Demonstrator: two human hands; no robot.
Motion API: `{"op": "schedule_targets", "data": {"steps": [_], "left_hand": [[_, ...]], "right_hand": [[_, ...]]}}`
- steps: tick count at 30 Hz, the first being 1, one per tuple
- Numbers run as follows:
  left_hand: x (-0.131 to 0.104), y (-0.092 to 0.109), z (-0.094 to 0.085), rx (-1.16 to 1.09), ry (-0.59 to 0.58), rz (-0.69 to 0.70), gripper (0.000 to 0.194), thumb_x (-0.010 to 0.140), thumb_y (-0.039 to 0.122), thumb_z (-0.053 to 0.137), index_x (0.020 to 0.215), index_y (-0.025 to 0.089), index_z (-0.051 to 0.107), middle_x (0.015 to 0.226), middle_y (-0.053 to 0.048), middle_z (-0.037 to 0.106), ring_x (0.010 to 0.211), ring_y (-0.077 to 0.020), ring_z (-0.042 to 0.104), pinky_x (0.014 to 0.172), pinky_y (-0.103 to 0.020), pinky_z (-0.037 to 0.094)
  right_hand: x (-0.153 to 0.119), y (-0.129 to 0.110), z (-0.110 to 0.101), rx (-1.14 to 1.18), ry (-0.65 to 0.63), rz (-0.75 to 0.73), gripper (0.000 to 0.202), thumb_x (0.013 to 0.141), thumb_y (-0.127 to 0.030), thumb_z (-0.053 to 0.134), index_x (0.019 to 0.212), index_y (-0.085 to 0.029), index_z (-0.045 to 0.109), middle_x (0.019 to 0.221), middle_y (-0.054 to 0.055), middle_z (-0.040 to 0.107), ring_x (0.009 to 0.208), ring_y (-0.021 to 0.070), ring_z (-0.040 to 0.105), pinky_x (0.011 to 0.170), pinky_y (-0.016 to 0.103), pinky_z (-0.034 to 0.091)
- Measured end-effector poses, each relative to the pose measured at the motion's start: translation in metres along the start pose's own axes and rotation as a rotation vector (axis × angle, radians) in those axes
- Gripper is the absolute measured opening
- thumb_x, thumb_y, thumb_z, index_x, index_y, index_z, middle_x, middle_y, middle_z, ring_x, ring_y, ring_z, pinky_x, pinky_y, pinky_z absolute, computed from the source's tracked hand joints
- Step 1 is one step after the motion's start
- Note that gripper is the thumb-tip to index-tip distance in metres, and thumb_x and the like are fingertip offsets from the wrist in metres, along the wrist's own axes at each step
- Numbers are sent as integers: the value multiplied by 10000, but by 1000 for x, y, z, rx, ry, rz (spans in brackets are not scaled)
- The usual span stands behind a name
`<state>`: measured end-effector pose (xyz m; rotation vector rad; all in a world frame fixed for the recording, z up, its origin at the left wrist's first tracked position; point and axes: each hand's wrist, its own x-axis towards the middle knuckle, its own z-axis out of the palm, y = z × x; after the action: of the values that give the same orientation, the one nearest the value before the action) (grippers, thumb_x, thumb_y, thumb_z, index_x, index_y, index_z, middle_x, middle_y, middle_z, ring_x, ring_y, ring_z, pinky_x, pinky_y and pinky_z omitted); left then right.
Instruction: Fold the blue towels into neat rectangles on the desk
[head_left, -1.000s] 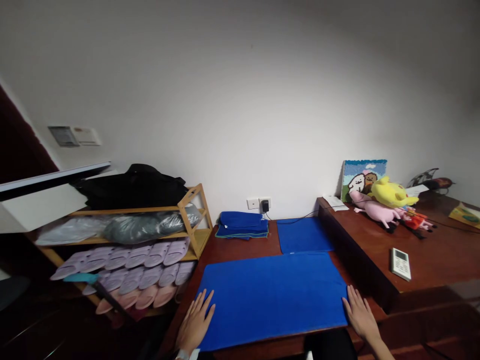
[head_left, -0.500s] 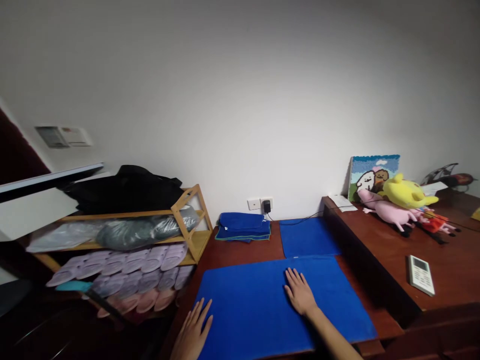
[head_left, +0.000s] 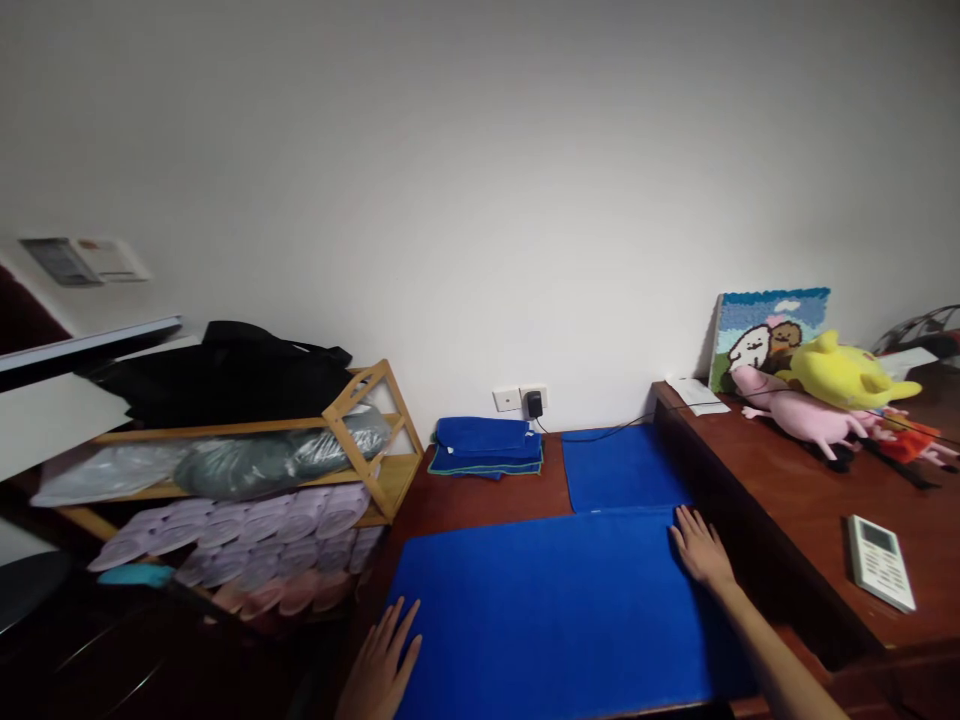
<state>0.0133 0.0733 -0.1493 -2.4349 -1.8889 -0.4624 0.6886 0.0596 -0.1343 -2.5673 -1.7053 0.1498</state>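
Right hand [head_left: 703,553] has shifted across blue cloth [head_left: 555,610] to far-right corner, left hand [head_left: 381,662] at left edge, all fingers outstretched, cloth looks smoothed flat.

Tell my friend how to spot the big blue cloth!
Find the brown table against the pale wall. On its near part lies the big blue cloth, left hand at its left edge, right hand at its far right corner. It's much bigger than the flat cloth and folded blue pile behind it.
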Motion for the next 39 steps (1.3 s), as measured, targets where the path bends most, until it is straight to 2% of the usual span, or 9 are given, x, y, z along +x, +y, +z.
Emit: {"op": "schedule_targets", "data": {"steps": [6,13,23,25,28,32,34,36,39], "left_hand": [[39,-6,-6,19,64,-39,565,1015,534,344,1362,232,672,1404,-92,678,1308,-269,632,1145,-427,488],[111,-5,17,27,33,17,574,1008,489,380,1501,250,550,1611,-85,494,1495,-290,439,1220,-511,381],[115,3,20,40,-81,-31,609,1040,507,347,1592,256,411,1689,-87,344,1560,-267,318,1269,-503,268],[114,5,18,35,-90,-35,614,1044,515,336,1597,255,399,1695,-87,328,1565,-270,304,1273,-508,255],[114,6,19,20,-72,-32,611,1049,519,326,1601,265,390,1696,-80,326,1565,-270,305,1273,-514,253],[114,4,24,6,-29,-22,597,1048,513,335,1593,281,408,1685,-69,363,1554,-265,333,1264,-512,269],[114,3,25,8,-19,-23,593,1046,513,343,1586,282,421,1681,-70,373,1550,-262,342,1261,-507,276],[114,2,26,14,-15,-27,587,1046,504,351,1581,275,433,1678,-75,377,1549,-263,345,1260,-508,279],[114,2,25,22,-27,-27,584,1049,496,349,1582,272,430,1681,-77,368,1553,-262,335,1265,-507,276]], "right_hand": [[5,-36,9,47,64,-111,717,1028,-503,155,1648,-160,267,1709,29,269,1597,235,178,1300,444,117],[7,-29,28,70,45,-116,722,1008,-496,223,1638,-151,299,1702,47,286,1590,250,208,1294,461,169],[5,-3,25,-27,59,73,745,992,-461,157,1629,-109,313,1694,91,293,1575,298,251,1267,520,222],[1,-31,14,-17,112,52,727,998,-429,161,1608,-87,361,1687,114,308,1573,308,255,1267,522,217],[-14,-116,-6,77,169,-116,699,1029,-432,149,1594,-106,400,1694,97,297,1586,285,216,1288,487,174],[-48,-246,-19,266,62,-486,673,1065,-521,153,1641,-198,284,1706,20,252,1595,222,179,1304,451,148],[-61,-286,-17,308,-21,-577,673,1067,-542,170,1645,-210,265,1705,16,241,1595,219,179,1304,451,154],[-67,-297,-12,307,-83,-582,676,1064,-546,193,1641,-202,273,1702,28,244,1593,229,185,1304,462,153],[-63,-267,-2,268,-83,-501,678,1056,-544,214,1637,-201,288,1699,32,253,1593,233,187,1306,471,133]]}}
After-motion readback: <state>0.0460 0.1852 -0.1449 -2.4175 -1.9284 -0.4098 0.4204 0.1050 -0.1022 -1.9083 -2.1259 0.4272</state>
